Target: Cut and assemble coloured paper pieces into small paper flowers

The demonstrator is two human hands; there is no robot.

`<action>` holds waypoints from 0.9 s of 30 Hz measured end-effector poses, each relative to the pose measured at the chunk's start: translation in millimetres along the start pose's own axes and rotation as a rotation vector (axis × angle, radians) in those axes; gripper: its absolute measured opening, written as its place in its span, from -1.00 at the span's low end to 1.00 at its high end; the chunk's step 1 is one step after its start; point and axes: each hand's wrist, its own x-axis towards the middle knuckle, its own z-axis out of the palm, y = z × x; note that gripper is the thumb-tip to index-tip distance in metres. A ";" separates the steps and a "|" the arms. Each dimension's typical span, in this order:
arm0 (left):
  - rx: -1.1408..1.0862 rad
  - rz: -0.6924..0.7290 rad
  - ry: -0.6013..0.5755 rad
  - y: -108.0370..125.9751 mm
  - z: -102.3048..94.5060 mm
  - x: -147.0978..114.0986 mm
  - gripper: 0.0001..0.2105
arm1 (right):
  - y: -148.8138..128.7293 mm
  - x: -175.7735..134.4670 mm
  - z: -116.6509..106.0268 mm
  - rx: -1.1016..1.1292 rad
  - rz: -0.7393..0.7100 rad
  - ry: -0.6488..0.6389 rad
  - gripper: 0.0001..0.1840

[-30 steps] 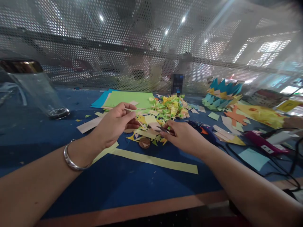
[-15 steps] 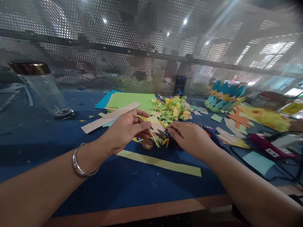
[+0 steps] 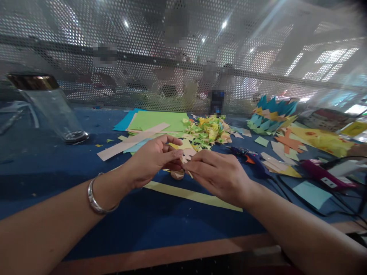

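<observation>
My left hand (image 3: 156, 157), with a silver bangle on the wrist, pinches a narrow pale-yellow paper strip (image 3: 189, 174) between thumb and forefinger. My right hand (image 3: 219, 172) meets it, thumb and fingertips closed on the same strip, which they mostly hide. Behind and below the fingertips lie paper scraps and a small round brownish piece (image 3: 177, 175). A longer pale-yellow paper strip (image 3: 195, 195) lies flat on the blue table in front of the hands. To the right of my right hand rests a blue glue gun (image 3: 258, 164) with an orange trigger.
A pile of folded paper pieces (image 3: 210, 130) sits beyond the hands, beside stacked coloured sheets (image 3: 162, 120). A glass bottle (image 3: 54, 109) stands left. At right are a zigzag paper crown (image 3: 272, 118), a purple power strip (image 3: 325, 175) and cables. A perforated metal screen (image 3: 143, 65) rises behind.
My right hand has moved left from beside the glue gun to the strip and closed on it. The glue gun now shows more fully. My left hand has stayed almost still.
</observation>
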 end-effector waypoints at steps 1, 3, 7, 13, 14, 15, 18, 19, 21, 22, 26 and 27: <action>0.003 -0.002 0.007 0.2 0.7 -0.5 -0.68 | 0.1 -0.3 0.4 0.026 0.010 0.005 -0.77; 0.002 -0.007 0.019 1.7 2.7 -1.8 -0.68 | 0.5 -0.5 2.0 0.093 0.029 0.014 -0.79; -0.073 -0.039 0.049 8.5 7.3 -5.3 -0.62 | 1.3 1.3 5.5 0.221 0.074 0.096 -0.85; -0.180 -0.073 0.002 11.8 10.5 -10.0 -0.46 | 2.1 4.0 4.1 0.346 0.185 0.200 -0.90; -0.176 -0.074 -0.015 10.7 10.4 -10.2 -0.45 | 2.2 3.8 4.2 0.358 0.200 0.203 -0.91; -0.168 -0.078 -0.025 9.5 10.3 -10.3 -0.45 | 2.4 3.5 4.5 0.369 0.217 0.204 -0.92; -0.167 -0.089 -0.012 6.7 10.8 -10.5 -0.49 | 2.7 2.9 6.0 0.412 0.267 0.197 -0.93; -0.173 -0.081 -0.008 6.2 11.5 -10.7 -0.49 | 2.7 3.0 6.5 0.426 0.279 0.198 -0.93; -0.194 -0.047 0.000 5.7 13.5 -11.5 -0.47 | 3.1 3.5 7.2 0.444 0.293 0.199 -0.93; -0.201 -0.031 0.002 5.4 14.6 -11.9 -0.45 | 3.4 3.8 7.4 0.447 0.297 0.199 -0.93; -0.211 -0.006 0.014 2.1 16.8 -11.6 -0.45 | 4.9 4.5 8.4 0.424 0.304 0.202 -0.94; -0.219 -0.010 0.018 1.0 16.9 -11.0 -0.47 | 5.1 4.5 8.9 0.422 0.305 0.204 -0.94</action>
